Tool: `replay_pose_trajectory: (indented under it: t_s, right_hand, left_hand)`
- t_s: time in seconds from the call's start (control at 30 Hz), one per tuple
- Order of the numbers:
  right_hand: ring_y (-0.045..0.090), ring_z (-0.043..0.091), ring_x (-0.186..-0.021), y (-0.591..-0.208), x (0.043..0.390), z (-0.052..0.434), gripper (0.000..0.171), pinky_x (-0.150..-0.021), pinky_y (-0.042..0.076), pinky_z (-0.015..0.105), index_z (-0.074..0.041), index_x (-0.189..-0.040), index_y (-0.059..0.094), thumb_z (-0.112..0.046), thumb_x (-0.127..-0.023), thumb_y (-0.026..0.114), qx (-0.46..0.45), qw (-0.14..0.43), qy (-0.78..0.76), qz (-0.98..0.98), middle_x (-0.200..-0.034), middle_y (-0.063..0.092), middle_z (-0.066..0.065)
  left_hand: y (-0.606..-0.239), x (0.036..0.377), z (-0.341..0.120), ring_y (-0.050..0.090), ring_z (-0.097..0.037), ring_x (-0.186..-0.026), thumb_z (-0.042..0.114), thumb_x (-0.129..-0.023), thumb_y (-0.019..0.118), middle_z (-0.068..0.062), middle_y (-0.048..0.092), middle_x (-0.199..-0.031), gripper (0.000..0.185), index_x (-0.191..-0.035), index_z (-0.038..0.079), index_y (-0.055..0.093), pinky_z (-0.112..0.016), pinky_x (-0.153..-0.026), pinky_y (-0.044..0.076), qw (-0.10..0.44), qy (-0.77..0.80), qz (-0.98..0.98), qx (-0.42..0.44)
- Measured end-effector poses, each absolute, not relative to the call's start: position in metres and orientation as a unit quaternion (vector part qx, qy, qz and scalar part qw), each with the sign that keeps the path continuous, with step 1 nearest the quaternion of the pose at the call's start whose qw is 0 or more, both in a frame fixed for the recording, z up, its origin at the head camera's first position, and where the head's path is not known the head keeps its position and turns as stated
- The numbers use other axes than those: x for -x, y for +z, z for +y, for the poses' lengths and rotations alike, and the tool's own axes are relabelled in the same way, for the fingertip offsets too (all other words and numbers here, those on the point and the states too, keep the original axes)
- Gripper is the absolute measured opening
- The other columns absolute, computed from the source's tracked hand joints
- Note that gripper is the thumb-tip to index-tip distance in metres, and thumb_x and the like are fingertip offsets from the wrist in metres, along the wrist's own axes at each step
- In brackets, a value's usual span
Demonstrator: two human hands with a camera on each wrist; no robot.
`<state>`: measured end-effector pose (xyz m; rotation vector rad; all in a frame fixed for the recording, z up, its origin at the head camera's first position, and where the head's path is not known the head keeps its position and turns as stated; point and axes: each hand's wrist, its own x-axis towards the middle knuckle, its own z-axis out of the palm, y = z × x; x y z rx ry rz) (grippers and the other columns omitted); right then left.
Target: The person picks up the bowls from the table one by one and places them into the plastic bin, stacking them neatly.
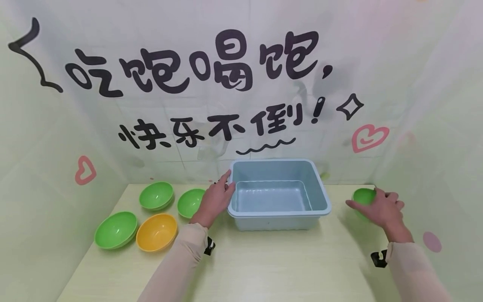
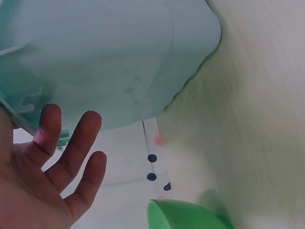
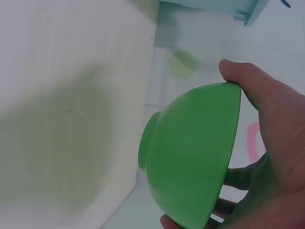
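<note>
My left hand [image 1: 216, 200] is at the left rim of a light blue plastic basin [image 1: 279, 222], thumb over the edge and the other fingers [image 2: 76, 138] spread loosely along the outside wall. The basin stands upright on the table, its inside bare. On the right, my right hand [image 1: 385, 207] grips a small green bowl [image 3: 190, 152] by its rim from above, thumb on one side and fingers on the opposite side. The bowl hangs clear of the tabletop, foot downward; in the head view the hand covers part of it.
Left of the basin, a green bowl [image 1: 190, 203] sits partly behind my left hand. Farther left stand another green bowl [image 1: 156, 196], a larger green bowl [image 1: 116, 230] and an orange-yellow bowl [image 1: 156, 233]. A printed white curtain [image 1: 211, 142] backs the pale wooden table [image 1: 271, 264].
</note>
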<state>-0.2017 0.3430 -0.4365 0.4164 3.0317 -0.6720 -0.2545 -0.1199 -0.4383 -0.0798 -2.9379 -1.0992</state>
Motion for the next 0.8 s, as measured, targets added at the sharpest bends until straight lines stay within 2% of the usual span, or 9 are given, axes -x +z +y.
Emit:
replay_pose_trajectory:
  t_s: [0.2,0.3,0.5,0.6,0.7,0.8]
  right_hand:
    - [0.028,0.062,-0.112,-0.419,0.206,0.333,0.11,-0.067,0.046,0.057,0.014,-0.148,0.029,-0.067,-0.085,0.067,-0.106,-0.023,-0.216,0.97,-0.133,0.026,0.048]
    - [0.027,0.062,-0.113,-0.412,0.209,0.328,0.112,-0.067,0.048,0.057,0.015,-0.15,0.027,-0.066,-0.085,0.067,-0.091,-0.026,-0.218,0.971,-0.135,0.025,0.048]
    - [0.026,0.063,-0.115,-0.402,0.213,0.321,0.112,-0.07,0.047,0.061,0.014,-0.15,0.027,-0.066,-0.084,0.068,-0.071,-0.044,-0.207,0.975,-0.137,0.024,0.048]
    - [0.026,0.063,-0.116,-0.396,0.213,0.319,0.11,-0.071,0.047,0.063,0.013,-0.15,0.028,-0.065,-0.084,0.069,-0.066,-0.056,-0.199,0.976,-0.138,0.025,0.048]
    - [0.026,0.064,-0.118,-0.387,0.215,0.317,0.108,-0.074,0.046,0.064,0.012,-0.151,0.029,-0.064,-0.085,0.069,-0.059,-0.065,-0.197,0.977,-0.138,0.027,0.048]
    - [0.026,0.064,-0.12,-0.379,0.217,0.314,0.107,-0.077,0.045,0.064,0.01,-0.152,0.029,-0.064,-0.085,0.069,-0.05,-0.069,-0.197,0.977,-0.139,0.028,0.048]
  left_hand:
    - [-0.437,0.253,-0.119,0.068,-0.025,-0.1,0.043,-0.106,0.043,-0.011,0.073,-0.119,0.06,-0.161,0.02,0.033,-0.043,-0.085,0.054,-0.001,-0.351,-0.936,0.02]
    - [-0.437,0.252,-0.12,0.07,-0.027,-0.107,0.043,-0.106,0.043,-0.013,0.073,-0.124,0.06,-0.16,0.02,0.034,-0.044,-0.087,0.056,0.0,-0.35,-0.937,0.013]
    - [-0.438,0.253,-0.121,0.071,-0.025,-0.098,0.041,-0.106,0.043,-0.013,0.075,-0.117,0.059,-0.159,0.017,0.035,-0.038,-0.076,0.055,0.003,-0.341,-0.94,0.014]
    - [-0.438,0.254,-0.12,0.067,-0.021,-0.082,0.04,-0.106,0.045,-0.01,0.075,-0.104,0.059,-0.159,0.016,0.035,-0.033,-0.066,0.051,0.0,-0.345,-0.938,0.016]
    - [-0.437,0.255,-0.118,0.058,-0.018,-0.068,0.039,-0.106,0.046,-0.007,0.07,-0.088,0.059,-0.158,0.015,0.036,-0.028,-0.057,0.043,0.0,-0.351,-0.936,0.017]
    - [-0.436,0.255,-0.118,0.057,-0.019,-0.066,0.039,-0.106,0.046,-0.008,0.068,-0.085,0.058,-0.158,0.016,0.036,-0.029,-0.056,0.043,0.002,-0.355,-0.935,0.016]
